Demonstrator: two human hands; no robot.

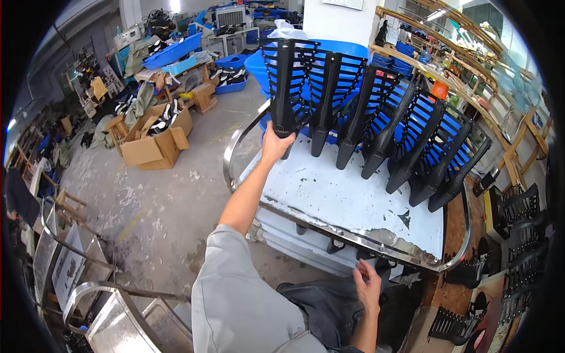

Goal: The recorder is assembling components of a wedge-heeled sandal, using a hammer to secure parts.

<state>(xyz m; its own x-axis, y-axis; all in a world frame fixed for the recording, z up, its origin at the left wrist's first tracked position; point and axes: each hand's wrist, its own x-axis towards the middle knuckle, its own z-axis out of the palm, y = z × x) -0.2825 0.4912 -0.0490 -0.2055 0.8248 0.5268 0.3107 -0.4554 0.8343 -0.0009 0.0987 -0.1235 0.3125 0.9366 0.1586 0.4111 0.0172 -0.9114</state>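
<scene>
My left hand (276,144) is closed round the lower part of a black strappy boot (285,88). This boot stands upright at the left end of a row on the upper shelf of a metal-railed cart (329,188). Several matching boots (356,117) stand to its right, toes toward me, their ladder-like straps rising behind. Lower down, my right hand (368,285) hangs in front of the cart's lower shelf (306,238), fingers loosely bent and apart, with nothing visible in them. Dark shoe toes (335,246) peek out from that lower shelf.
Blue tubs (256,67) stand behind the cart. An open cardboard box (156,141) of shoes sits on the worn floor at left. Another metal-railed cart (112,306) is at lower left. More black strappy footwear (459,323) lies on a rack at right, near wooden shelving (471,65).
</scene>
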